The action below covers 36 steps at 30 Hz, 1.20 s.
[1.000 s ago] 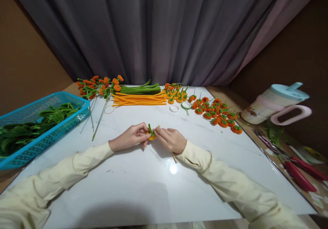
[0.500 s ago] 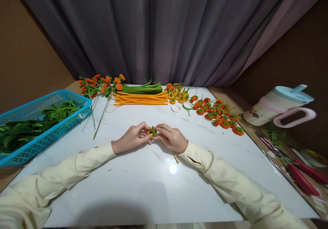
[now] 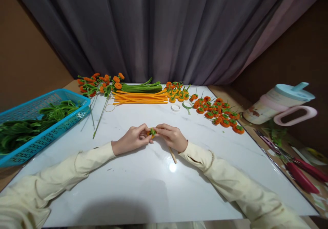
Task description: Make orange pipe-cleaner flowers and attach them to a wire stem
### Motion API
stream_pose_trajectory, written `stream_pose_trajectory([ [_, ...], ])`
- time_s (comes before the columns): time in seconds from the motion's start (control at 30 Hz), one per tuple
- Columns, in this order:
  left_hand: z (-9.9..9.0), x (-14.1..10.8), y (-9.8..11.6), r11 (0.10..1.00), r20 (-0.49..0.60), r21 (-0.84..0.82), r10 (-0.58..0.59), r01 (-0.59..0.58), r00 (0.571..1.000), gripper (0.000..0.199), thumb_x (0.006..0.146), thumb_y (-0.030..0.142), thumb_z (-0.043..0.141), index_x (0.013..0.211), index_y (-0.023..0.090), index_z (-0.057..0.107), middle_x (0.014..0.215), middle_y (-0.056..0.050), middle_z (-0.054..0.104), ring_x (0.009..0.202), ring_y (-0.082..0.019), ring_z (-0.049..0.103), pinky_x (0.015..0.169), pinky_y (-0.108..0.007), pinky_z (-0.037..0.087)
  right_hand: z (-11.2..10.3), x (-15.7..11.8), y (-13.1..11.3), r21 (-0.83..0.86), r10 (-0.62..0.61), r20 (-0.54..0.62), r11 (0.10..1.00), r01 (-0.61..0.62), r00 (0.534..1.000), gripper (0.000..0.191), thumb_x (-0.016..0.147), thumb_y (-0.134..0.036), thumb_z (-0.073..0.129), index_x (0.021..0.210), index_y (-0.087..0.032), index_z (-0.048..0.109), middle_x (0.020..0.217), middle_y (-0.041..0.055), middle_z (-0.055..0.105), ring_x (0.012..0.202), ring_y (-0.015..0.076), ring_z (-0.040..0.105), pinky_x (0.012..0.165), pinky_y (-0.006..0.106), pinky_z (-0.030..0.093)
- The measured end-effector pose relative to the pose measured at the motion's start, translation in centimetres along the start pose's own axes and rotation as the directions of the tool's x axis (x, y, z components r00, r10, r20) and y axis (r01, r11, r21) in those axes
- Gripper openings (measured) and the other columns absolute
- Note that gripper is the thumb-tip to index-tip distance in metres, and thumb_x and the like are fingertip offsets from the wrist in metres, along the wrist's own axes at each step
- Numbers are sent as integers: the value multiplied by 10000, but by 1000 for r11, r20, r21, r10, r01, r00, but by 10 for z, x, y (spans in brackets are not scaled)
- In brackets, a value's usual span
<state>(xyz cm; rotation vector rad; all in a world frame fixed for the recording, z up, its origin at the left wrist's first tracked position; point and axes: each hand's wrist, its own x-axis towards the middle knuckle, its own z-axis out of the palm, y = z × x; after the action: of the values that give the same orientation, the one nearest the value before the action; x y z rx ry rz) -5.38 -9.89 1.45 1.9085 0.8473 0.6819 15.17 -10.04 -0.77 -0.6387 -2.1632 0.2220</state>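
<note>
Over the middle of the table, my left hand (image 3: 133, 139) pinches a small yellow-orange pipe-cleaner persimmon (image 3: 153, 132) with a green top. From the other side, my right hand (image 3: 174, 137) has its thumb and fingers closed on the green part; the fingertips partly cover it. A thin wooden stick (image 3: 173, 155) slants out below my right palm, its upper end hidden. I cannot tell whether the right hand touches that stick.
Yellow-orange pipe cleaners (image 3: 140, 98) and green ones (image 3: 142, 87) lie at the back. Finished orange persimmons (image 3: 224, 123) cluster right, near green tape (image 3: 188, 104) and a white ring (image 3: 175, 108). A blue basket (image 3: 51, 129) stands left; a tumbler (image 3: 261, 111) and red-handled pliers (image 3: 302, 177) are right.
My right fingers have shifted slightly over the persimmon's green top, which looks flatter now. More of the wooden stick shows below my right hand. The left hand stays almost still.
</note>
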Motion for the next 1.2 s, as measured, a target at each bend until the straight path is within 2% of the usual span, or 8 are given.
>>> stream_pose_trajectory([
  [0.37,1,-2,-3,1000,16,-2,31,-31,999,181,816,304,560,783,184,428,762,-19,689,775,-188,703,613,-204,548,2,0,2,23,25,-13,999,-24,1000,231,937,-220,434,981,-163,654,930,92,657,815,145,640,721,236,538],
  [0.47,-1,-1,-3,999,14,-28,34,-34,999,172,822,310,565,842,171,465,797,-36,699,794,-196,702,650,-221,557,1,2,1,50,39,-27,998,-38,999,202,933,-229,447,990,-169,632,921,91,653,812,149,633,724,248,533],
  [0.53,-2,0,-3,997,-2,-63,33,-34,999,216,830,318,563,954,155,494,850,-55,703,811,-197,698,704,-249,562,0,4,-1,84,91,-42,993,-87,995,170,921,-242,475,996,-172,611,921,89,638,798,149,622,705,253,528],
  [0.63,-4,2,-1,999,-41,-27,45,-46,998,307,840,323,557,1094,154,529,936,-64,696,803,-179,694,739,-254,559,-2,7,-5,140,245,-51,962,-236,968,122,882,-274,539,935,-171,579,890,68,601,704,129,594,577,223,502],
  [0.77,-4,5,1,999,-91,-13,46,-47,995,280,831,321,568,1053,153,597,994,-63,682,771,-158,685,723,-238,561,-3,8,-11,173,426,-93,897,-406,900,176,820,-314,614,800,-172,512,734,10,548,612,116,547,499,203,445],
  [0.93,0,3,0,991,-134,-130,-5,-12,991,301,798,335,608,1018,135,559,1023,-94,653,859,-182,664,777,-290,552,1,8,-17,206,451,27,871,-447,892,87,835,-243,578,808,-166,547,743,14,572,647,122,550,545,208,440],
  [1.03,-1,2,1,972,-61,-235,-37,21,997,323,792,321,616,1038,137,518,1079,-113,625,946,-198,636,853,-336,515,2,8,-18,230,487,66,842,-488,871,41,851,-188,528,828,-162,548,728,13,574,638,121,549,563,214,439],
  [1.2,-9,5,11,934,29,-314,-172,172,985,223,847,334,528,947,135,536,956,-78,636,902,-179,616,859,-342,474,-2,11,-16,210,501,154,826,-524,852,68,829,-110,515,790,-159,540,658,-6,568,594,113,527,578,214,425],
])
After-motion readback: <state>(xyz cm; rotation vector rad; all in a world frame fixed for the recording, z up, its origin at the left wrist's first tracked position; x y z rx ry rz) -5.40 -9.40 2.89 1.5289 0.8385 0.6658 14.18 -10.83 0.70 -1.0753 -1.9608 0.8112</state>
